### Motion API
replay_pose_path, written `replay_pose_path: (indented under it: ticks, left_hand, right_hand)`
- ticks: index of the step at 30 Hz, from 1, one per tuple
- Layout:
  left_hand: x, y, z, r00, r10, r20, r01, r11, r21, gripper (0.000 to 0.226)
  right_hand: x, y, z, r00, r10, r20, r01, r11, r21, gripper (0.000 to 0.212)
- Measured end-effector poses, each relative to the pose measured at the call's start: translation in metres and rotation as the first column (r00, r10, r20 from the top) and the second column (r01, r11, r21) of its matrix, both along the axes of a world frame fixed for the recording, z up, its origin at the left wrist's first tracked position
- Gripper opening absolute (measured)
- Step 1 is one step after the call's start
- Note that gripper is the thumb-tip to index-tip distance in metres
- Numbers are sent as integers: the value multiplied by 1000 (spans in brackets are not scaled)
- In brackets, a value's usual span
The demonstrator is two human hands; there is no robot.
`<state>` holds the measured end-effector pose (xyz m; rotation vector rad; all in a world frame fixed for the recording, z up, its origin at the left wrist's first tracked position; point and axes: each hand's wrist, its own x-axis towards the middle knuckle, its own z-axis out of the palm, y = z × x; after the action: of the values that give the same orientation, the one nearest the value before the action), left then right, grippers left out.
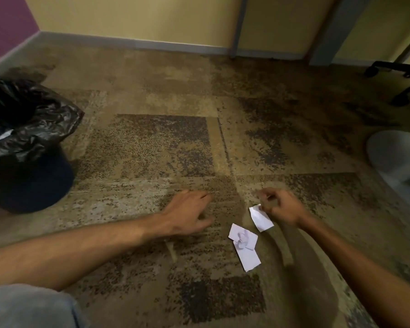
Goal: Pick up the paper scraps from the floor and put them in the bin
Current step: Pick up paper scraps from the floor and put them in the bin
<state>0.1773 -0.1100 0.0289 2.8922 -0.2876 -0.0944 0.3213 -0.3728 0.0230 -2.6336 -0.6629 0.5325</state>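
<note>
A white paper scrap [260, 218] hangs below my right hand [281, 208], whose curled fingers pinch its top edge just above the carpet. A small pile of white scraps [243, 238] lies on the carpet just below and left of it, with a longer scrap [249, 257] sticking out towards me. My left hand [189, 210] is spread low over the carpet to the left of the pile, fingers straight, holding nothing. The bin [31, 181], dark with a crumpled black liner [45, 114], stands at the far left; one white scrap [6, 134] shows inside it.
Mottled brown carpet covers the floor. A black chair base with castors [398, 74] is at the back right. A pale round object [398, 155] sits at the right edge. My knee in blue fabric [29, 306] is at the bottom left.
</note>
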Motion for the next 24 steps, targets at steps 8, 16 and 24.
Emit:
replay_pose_path:
  ticks: [8,16,24]
  left_hand:
    - [10,-18,-19,995,-55,-88,53,998,-24,64]
    - [29,-57,-41,977,-137,-161,128,990,-63,81]
    - [40,-79,-61,948,-224,-227,223,974,-27,87]
  right_hand:
    - [-2,-15,-31,999,38,-35,-39,999,-38,56]
    - [10,-19,-51,988,155,-19,-156,977,-144,63]
    - [9,-12,-52,980,199,-28,-199,945,-257,66]
